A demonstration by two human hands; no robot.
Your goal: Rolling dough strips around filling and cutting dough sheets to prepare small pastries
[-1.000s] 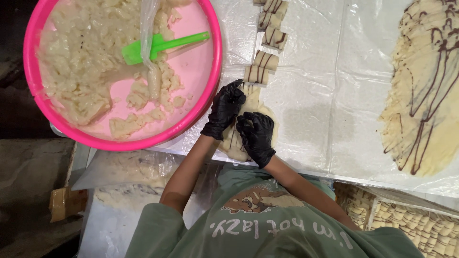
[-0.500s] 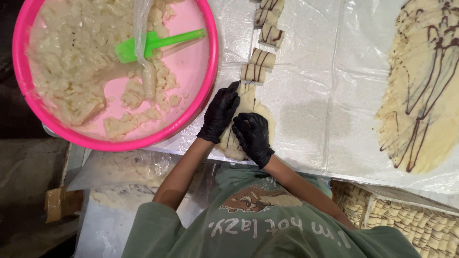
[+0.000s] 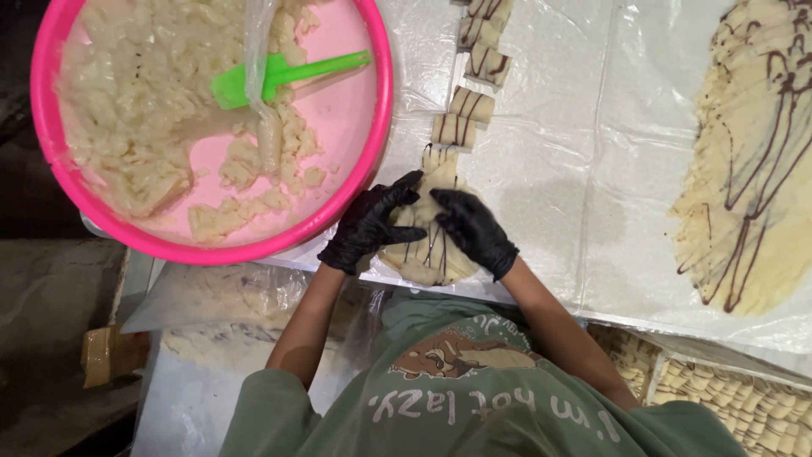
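Note:
Both my hands wear black gloves. My left hand (image 3: 369, 225) and my right hand (image 3: 475, 230) press on either side of a thin pale dough sheet with dark chocolate stripes (image 3: 430, 241), which lies on clear plastic near the table's front edge. The fingers curl over the sheet's two sides. Just beyond it a row of several small rolled striped pieces (image 3: 471, 80) runs away from me.
A big pink basin (image 3: 355, 182) with pale chunky filling and a green scoop (image 3: 275, 76) sits at the left. A stack of large striped sheets (image 3: 753, 169) lies at the right. Trays of finished rolls (image 3: 727, 402) stand below the table edge, right.
The hands have spread apart from the sheet's near end to its two sides, so more of the striped sheet shows between them.

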